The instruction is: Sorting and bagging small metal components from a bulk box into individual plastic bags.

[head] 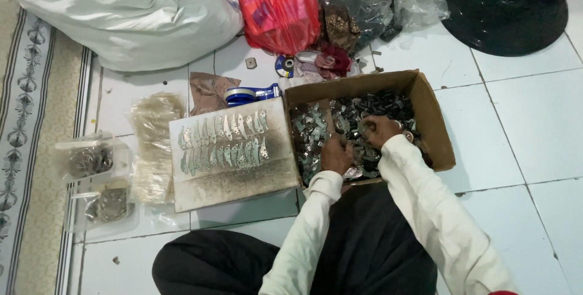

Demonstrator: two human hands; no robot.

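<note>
Left hand [336, 154] curled, right hand [379, 130] curled, both buried in small grey metal parts [364, 116] inside open brown cardboard box [434, 122] | exact pinch not discernible | risk: sharp edges could nick fingers; parts could be spilled.

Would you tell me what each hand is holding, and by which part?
It cannot be told: both the left hand and right hand are buried among metal pieces.

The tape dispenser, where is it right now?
In the head view, the blue tape dispenser lies on the floor behind the metal board, left of the cardboard box.
</note>
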